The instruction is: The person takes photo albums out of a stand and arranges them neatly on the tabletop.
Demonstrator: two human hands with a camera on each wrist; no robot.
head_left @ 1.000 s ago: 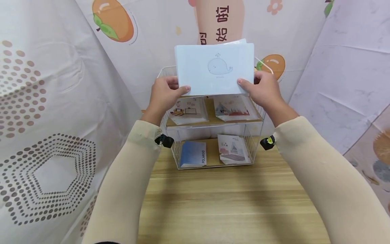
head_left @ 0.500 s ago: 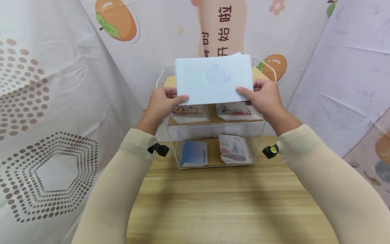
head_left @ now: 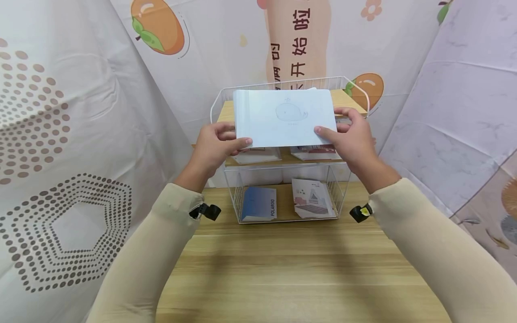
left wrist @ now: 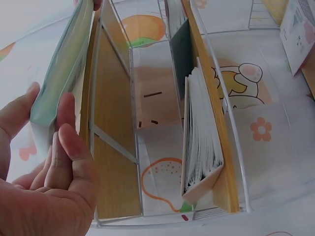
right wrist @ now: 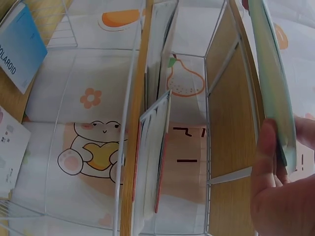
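Both hands hold a pale blue book (head_left: 282,119) with a line drawing of a whale on its cover. My left hand (head_left: 214,146) grips its lower left corner, thumb in front and fingers behind. At the lower right, my right hand (head_left: 355,137) pinches it the same way. A white corner of something behind shows at the book's top edge. The book is tilted before the top board (head_left: 349,101) of a white wire rack. In the left wrist view, the thick pale green edge of the book (left wrist: 61,64) lies between thumb and fingers, close to the wooden board (left wrist: 115,147).
On the middle shelf lie two groups of picture-covered books (head_left: 258,155), partly hidden by the held book. The bottom shelf bears a blue POLAROID book (head_left: 258,204) and a white illustrated book (head_left: 311,198). The rack stands on a wooden table (head_left: 266,269) against a printed curtain (head_left: 210,63).
Both hands have lowered the whale book toward the rack's top board. More of that board and its wire rail now shows, while the middle shelf is more covered.
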